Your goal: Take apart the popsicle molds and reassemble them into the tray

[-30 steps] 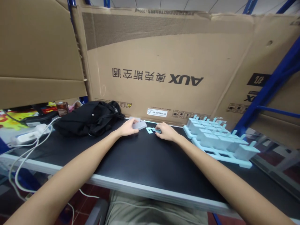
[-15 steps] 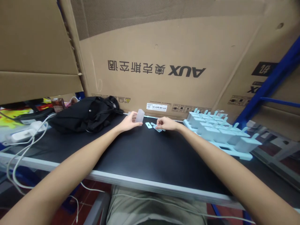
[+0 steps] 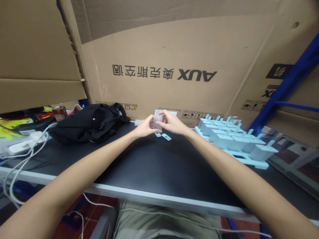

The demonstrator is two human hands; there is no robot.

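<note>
A small translucent ice-pop mould (image 3: 157,121) is raised above the far part of the black table (image 3: 159,166). My left hand (image 3: 146,127) is closed round its left side, thumb below. My right hand (image 3: 173,122) has its fingers and thumb on the mould's right side; whether a stick is also between them is hidden. Under the hands, a light blue slotted lid (image 3: 166,136) lies flat on the table. Another light blue piece (image 3: 158,135) beside it is partly covered by my left hand.
At right stands a light blue ice-pop mould set (image 3: 231,137) with several upright sticks. A black bag (image 3: 87,122) and white cables with a power strip (image 3: 25,144) lie at left. A large cardboard box (image 3: 159,43) rises behind the table.
My right hand has left the blue pieces on the table and moved up and left to the mould. My left hand has shifted slightly right with the mould.
</note>
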